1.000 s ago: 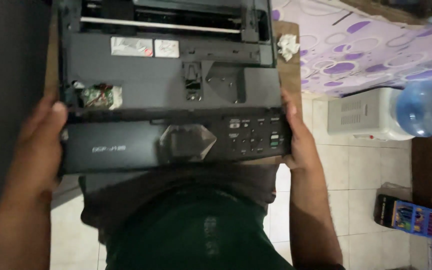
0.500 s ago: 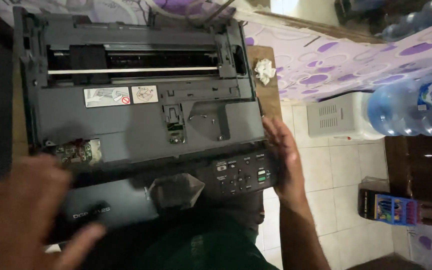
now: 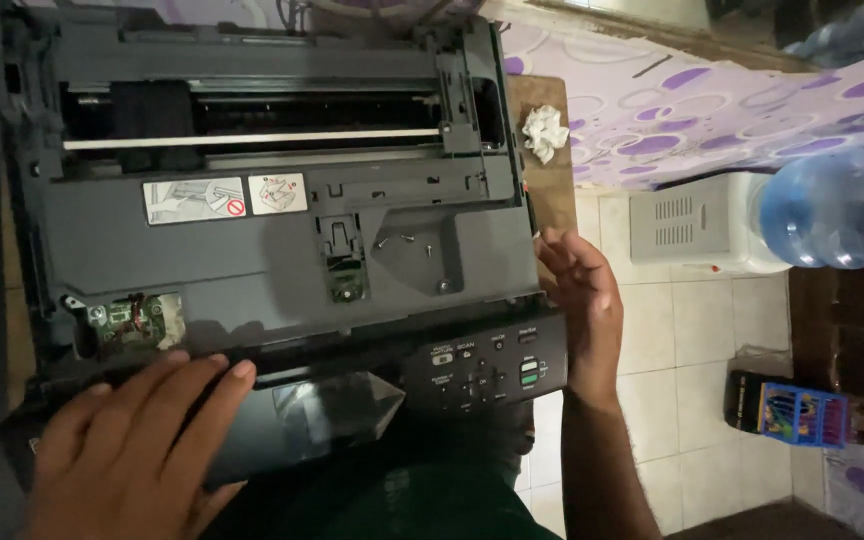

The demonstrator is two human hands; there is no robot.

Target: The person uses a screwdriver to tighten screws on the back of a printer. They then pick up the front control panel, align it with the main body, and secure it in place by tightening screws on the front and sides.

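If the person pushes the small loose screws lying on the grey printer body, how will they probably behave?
The loose screws are tiny and lie free on the flat grey printer body, so a nudge would probably roll or scatter them. They sit near an open slot, so they might drop inside. They look light and hard to pinch; neither the left hand nor the right hand touches them.

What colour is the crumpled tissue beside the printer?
White; the crumpled tissue shows best in the head view, beside the printer.

Crumpled white tissue (image 3: 545, 131) sat on wooden table corner (image 3: 552, 195). Purple-patterned cloth (image 3: 712, 110) behind; blue water bottle (image 3: 832, 215) on white dispenser (image 3: 687, 228); colourful box (image 3: 790, 412) on tiled floor (image 3: 687, 440).
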